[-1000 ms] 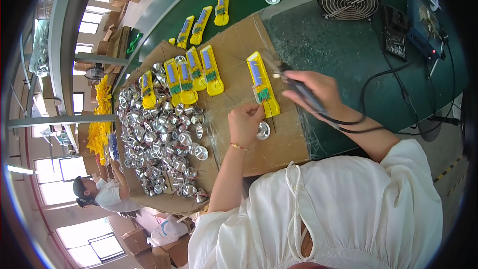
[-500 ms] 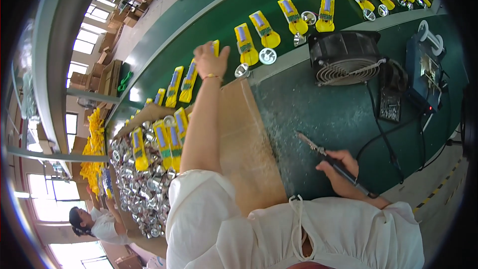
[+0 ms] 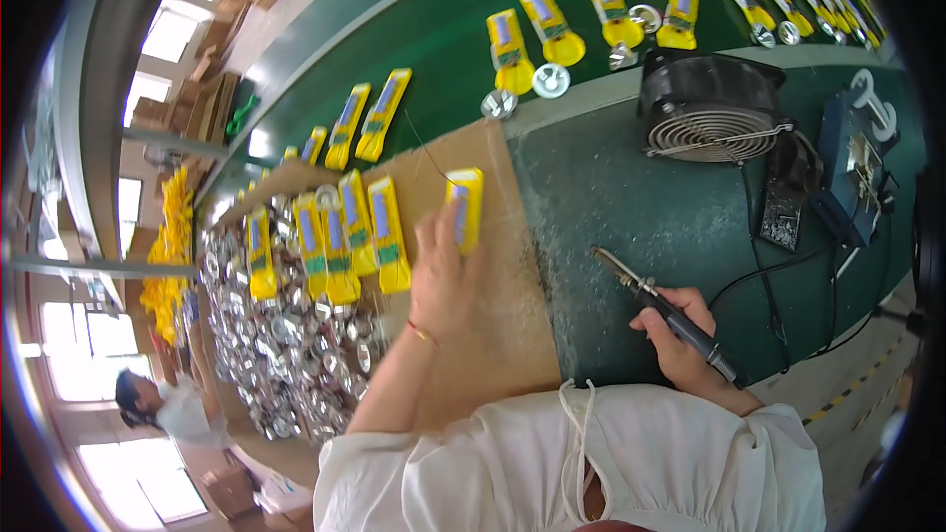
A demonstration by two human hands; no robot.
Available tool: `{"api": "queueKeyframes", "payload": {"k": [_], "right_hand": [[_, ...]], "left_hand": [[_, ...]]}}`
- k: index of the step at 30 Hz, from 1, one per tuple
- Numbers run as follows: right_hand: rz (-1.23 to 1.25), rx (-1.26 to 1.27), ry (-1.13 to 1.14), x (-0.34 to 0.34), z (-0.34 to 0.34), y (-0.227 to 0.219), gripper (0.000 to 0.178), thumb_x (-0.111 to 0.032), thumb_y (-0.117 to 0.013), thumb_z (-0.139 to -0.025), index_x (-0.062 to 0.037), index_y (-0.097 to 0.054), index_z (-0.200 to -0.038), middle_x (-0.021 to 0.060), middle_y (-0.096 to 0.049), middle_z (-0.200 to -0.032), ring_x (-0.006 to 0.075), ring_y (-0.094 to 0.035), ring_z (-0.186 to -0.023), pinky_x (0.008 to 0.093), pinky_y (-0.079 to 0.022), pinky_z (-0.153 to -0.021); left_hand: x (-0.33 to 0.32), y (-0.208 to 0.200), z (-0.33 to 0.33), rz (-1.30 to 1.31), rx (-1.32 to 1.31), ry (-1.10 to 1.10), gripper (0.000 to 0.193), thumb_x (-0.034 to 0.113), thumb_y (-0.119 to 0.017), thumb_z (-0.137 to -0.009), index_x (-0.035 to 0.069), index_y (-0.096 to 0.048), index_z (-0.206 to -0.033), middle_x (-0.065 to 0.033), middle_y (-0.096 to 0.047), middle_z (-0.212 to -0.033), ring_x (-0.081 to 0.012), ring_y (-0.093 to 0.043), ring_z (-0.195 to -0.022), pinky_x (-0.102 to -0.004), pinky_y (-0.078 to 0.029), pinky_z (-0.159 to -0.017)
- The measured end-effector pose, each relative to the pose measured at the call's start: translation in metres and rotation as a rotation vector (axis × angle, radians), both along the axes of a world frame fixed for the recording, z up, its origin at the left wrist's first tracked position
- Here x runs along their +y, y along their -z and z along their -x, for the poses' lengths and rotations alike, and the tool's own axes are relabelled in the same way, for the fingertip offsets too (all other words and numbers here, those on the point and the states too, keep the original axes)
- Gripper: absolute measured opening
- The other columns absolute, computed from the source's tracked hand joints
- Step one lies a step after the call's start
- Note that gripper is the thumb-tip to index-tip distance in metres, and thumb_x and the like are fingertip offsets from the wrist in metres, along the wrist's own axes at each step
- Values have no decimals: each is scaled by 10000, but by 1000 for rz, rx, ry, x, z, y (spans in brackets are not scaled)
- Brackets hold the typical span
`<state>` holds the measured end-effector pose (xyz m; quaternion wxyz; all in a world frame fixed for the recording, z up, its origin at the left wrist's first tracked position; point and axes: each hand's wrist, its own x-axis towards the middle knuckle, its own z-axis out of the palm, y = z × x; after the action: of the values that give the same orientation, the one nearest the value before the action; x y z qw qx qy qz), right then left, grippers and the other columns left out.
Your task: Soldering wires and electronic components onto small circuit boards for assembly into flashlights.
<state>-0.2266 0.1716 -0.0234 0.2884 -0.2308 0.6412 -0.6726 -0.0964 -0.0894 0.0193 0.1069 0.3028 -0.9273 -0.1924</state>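
Note:
My left hand, smeared by motion, is closed on a yellow plastic housing above the cardboard sheet. The housing carries a blue-purple block, and a thin dark wire sticks out near its far end. Over the green bench at the right, my right hand grips a soldering iron, its tip pointing away and to the left. Left of my left hand, several similar yellow housings with green circuit boards lie on and beside a heap of shiny reflector cups.
Yellow housings with reflectors stand along the green belt at the back. A black fan, a small dark tray and a blue soldering station with a white spool occupy the right, with cables. Another person works at far left.
My left hand has come back from the belt toward me, bringing a yellow housing over the cardboard. My right hand still holds the soldering iron in about the same place. The view has shifted slightly.

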Motion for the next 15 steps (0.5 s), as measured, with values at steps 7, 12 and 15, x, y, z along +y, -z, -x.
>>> {"api": "queueKeyframes", "payload": {"k": [7, 12, 15], "right_hand": [[20, 199, 63, 4, -13, 7, 247, -89, -590, -852, 44, -481, -1028, 93, -624, -739, 113, -590, -644, 205, -453, -566], [60, 316, 71, 9, -19, 12, 253, -115, -605, -853, 45, -497, -1017, 90, -623, -723, 105, -583, -619, 186, -438, -534], [52, 347, 31, 3, -22, 3, 214, -99, -576, -864, 37, -492, -1006, 77, -607, -710, 93, -553, -602, 188, -421, -531]], "left_hand": [[95, 4, -59, -69, 188, -177, 663, 174, -630, -780, 47, -297, -1338, -230, -294, -1329, -408, -339, -1205, -431, -331, -988], [66, 2, -143, 297, 207, -408, 550, 245, -717, -695, 43, -458, -1135, -195, -459, -1128, -368, -431, -1080, -437, -361, -915], [40, -13, -173, 416, -32, -688, 463, 294, -728, -673, 80, -530, -1034, -105, -513, -996, -303, -480, -969, -417, -382, -830]]}}
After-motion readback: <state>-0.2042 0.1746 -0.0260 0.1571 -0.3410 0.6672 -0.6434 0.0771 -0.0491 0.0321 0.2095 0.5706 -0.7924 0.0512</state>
